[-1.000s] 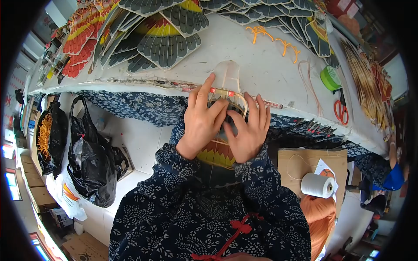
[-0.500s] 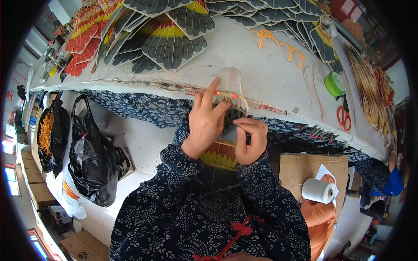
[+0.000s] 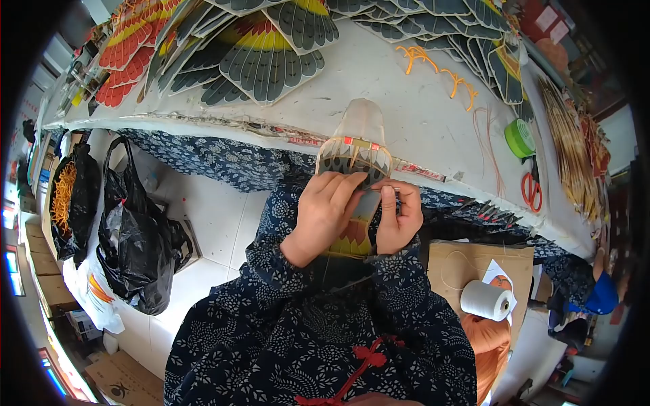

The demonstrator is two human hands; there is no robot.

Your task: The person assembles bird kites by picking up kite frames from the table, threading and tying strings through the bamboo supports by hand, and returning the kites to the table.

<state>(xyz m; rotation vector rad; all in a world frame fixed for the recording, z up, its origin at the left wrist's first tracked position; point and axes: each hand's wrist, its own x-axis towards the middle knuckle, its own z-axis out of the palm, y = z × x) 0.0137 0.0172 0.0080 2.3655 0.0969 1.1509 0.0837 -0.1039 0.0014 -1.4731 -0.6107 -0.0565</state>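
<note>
A long kite panel (image 3: 353, 157) with painted grey feathers, red-and-yellow patches and a thin frame lies partly over the table edge, its pale rounded end (image 3: 364, 122) on the tabletop. My left hand (image 3: 323, 215) has its fingers bent over the panel's left side, gripping it. On the right side, my right hand (image 3: 401, 215) is closed, thumb and forefinger pinched together at the panel's edge. Whatever sits in that pinch is too small to make out. Below my hands the panel shows a yellow and red feather band (image 3: 349, 242).
Grey-feathered kite pieces (image 3: 271, 64) lie at the back of the table (image 3: 406, 101). Orange cords (image 3: 420, 57), green tape (image 3: 520, 138) and red scissors (image 3: 531, 192) are to the right. A white thread cone (image 3: 486, 300) stands on cardboard; a black bag (image 3: 142, 237) hangs left.
My left hand has drawn back towards me, its raised forefinger now folded down beside the others. More of the panel's painted upper part shows. My right hand stays pinched by the edge.
</note>
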